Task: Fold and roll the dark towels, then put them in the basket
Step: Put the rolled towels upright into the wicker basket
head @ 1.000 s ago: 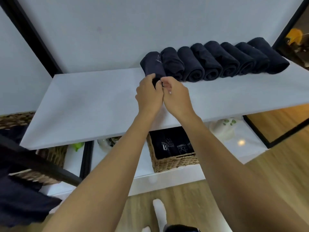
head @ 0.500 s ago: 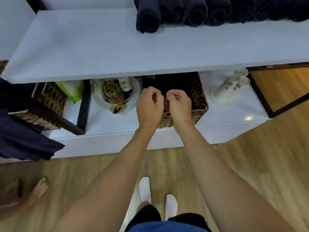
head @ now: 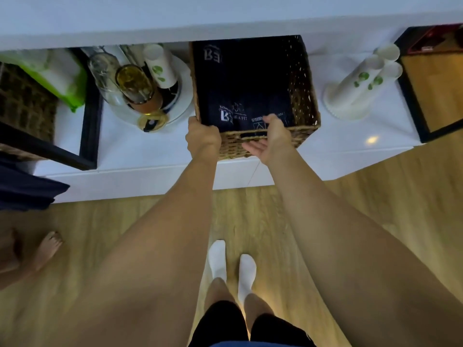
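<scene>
Wood floor (head: 375,196) fills the lower frame. A low white shelf (head: 140,151) runs across the upper part, with the white counter (head: 225,21) edge above it along the top.

Basket (head: 304,96): wicker, top centre, standing on the shelf and partly under the counter. Dark towels (head: 250,81) with white printed marks lie inside it and fill its floor.

Left hand (head: 203,137): at the basket's near left corner, back of the hand to the camera, fingers curled over the rim and clamped on it.

Right hand (head: 271,141): at the near wall, right of the handle slot, palm turned up. Its fingers (head: 253,146) are straight and apart, lying against the wicker. The thumb reaches up to the rim by the towels. Whether it presses on the rim cannot be told.

Other items:
- Left of the basket, a round tray (head: 184,96) with glass bottles and a cup.
- Right of the basket, stacked white cups (head: 363,81) with green marks.
- Upper left, a green and white packet (head: 62,76).
- Left edge, a dark cloth (head: 25,189).
- Lower left, another person's bare foot (head: 48,249).
- Bottom centre, the wearer's white socks (head: 217,259).
</scene>
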Available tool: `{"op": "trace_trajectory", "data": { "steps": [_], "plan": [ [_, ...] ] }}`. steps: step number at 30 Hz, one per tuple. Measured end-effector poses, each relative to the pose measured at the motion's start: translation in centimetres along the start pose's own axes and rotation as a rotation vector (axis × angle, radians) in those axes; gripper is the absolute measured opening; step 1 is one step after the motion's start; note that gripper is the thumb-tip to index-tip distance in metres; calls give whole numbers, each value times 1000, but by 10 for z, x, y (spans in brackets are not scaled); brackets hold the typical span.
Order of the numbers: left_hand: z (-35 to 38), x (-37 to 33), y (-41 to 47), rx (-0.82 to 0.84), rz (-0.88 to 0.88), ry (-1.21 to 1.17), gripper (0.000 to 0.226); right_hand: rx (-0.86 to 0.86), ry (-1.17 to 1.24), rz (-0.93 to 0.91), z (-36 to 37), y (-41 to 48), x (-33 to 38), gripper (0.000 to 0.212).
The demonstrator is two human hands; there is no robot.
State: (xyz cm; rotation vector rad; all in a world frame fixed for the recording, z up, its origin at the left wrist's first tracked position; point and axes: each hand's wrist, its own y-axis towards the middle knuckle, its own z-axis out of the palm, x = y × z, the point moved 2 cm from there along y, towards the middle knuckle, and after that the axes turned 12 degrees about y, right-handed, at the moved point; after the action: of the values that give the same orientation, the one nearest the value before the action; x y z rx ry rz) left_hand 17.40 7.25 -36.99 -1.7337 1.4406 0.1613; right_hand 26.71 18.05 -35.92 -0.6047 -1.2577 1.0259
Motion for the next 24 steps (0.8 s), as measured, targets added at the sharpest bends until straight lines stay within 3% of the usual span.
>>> {"op": "trace_trajectory", "data": {
  "steps": [4, 9, 11, 15, 17, 19, 22, 24],
  "plan": [
    [-5, 4, 13, 73, 0, -6, 53, -135, -79, 29, -5, 14, 4, 27],
    [-20, 24, -13, 100, 48, 229, 26, -197, -25, -56, -23, 1, -13, 24],
    [-27, 34, -20, 104, 76, 368, 25, -212, -5, -35, -36, -5, -29, 31],
    [-27, 48, -21, 125, 122, 260, 32, -262, -36, -48, -69, -11, -39, 52],
    [-27, 56, -21, 168, 137, 204, 36, -434, -194, -266, -96, -11, -17, 71],
    [-28, 67, -20, 228, 115, 163, 39, -483, -466, -514, -119, -11, 14, 77],
    [-34, 87, -27, 259, 99, 218, 35, -268, -1004, -563, -119, -3, 43, 49],
    [-38, 89, -28, 267, 103, 323, 29, -170, -1177, -573, -106, 4, 46, 31]
  ]
}}
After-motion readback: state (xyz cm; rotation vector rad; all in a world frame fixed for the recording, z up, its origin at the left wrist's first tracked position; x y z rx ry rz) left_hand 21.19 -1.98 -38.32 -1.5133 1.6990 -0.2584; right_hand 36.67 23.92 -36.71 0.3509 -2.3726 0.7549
